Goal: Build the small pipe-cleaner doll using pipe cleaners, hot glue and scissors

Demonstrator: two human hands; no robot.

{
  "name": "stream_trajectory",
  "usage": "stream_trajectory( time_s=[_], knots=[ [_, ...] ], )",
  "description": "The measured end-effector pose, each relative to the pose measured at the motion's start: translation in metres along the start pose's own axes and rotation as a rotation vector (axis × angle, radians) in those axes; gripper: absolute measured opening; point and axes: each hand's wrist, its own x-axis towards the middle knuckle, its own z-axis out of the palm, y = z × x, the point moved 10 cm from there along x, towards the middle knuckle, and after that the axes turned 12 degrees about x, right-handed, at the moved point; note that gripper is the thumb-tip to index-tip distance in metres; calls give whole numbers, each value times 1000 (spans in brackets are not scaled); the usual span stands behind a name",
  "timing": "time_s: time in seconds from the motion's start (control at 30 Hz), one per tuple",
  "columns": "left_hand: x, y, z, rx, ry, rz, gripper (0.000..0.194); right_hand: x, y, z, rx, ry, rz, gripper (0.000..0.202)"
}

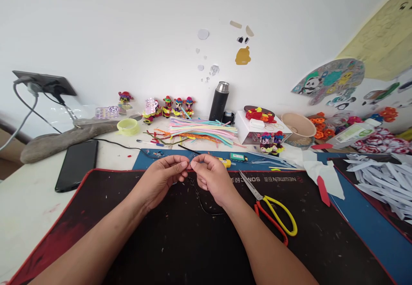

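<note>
My left hand and my right hand meet over the back part of the black mat. Thumb and forefinger are pinched on each, with the tips almost touching. Whatever lies between them is too small to make out. Below the fingers, a thin dark strand curves down over the mat toward my right wrist; I cannot tell whether either hand holds it. Right of my right hand lies a pair of scissors with one yellow and one red handle, blades parted. Just behind my fingers sits a yellow object, partly hidden.
Pastel pipe cleaners are piled behind the mat. A black flask stands by the wall, with several small figures to its left. At left lie a phone and driftwood. Paper strips heap up at right.
</note>
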Motion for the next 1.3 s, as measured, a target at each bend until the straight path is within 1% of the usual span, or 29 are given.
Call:
stream_trajectory(
  time_s=[0.17,0.3,0.4,0.53,0.67,0.8,0.9,1.03,1.17,1.3],
  knots=[
    [0,0,2,52,-17,5,42,1,2,-2,-113,-14,-31,30],
    [0,1,0,81,-8,26,42,0,0,-2,-229,-27,-82,25],
    [0,1,0,80,-8,36,41,-1,-1,-2,-270,-32,-108,22],
    [-1,0,0,41,2,28,39,-1,0,-1,-225,-44,-81,24],
    [0,-3,-1,-67,19,-3,35,0,2,0,-130,-41,-42,32],
    [1,-8,-3,-187,54,-70,25,1,2,0,-68,-21,-40,39],
    [-1,-11,-2,-256,70,-113,17,1,2,-1,-57,-11,-42,39],
    [-5,-12,-1,-364,95,-175,22,1,0,-3,-51,4,-35,38],
    [-7,-10,-1,-452,144,-238,26,3,-3,-10,-23,41,-44,39],
    [-11,-7,-2,-503,204,-249,26,5,-4,-14,-16,56,-62,39]
  ],
)
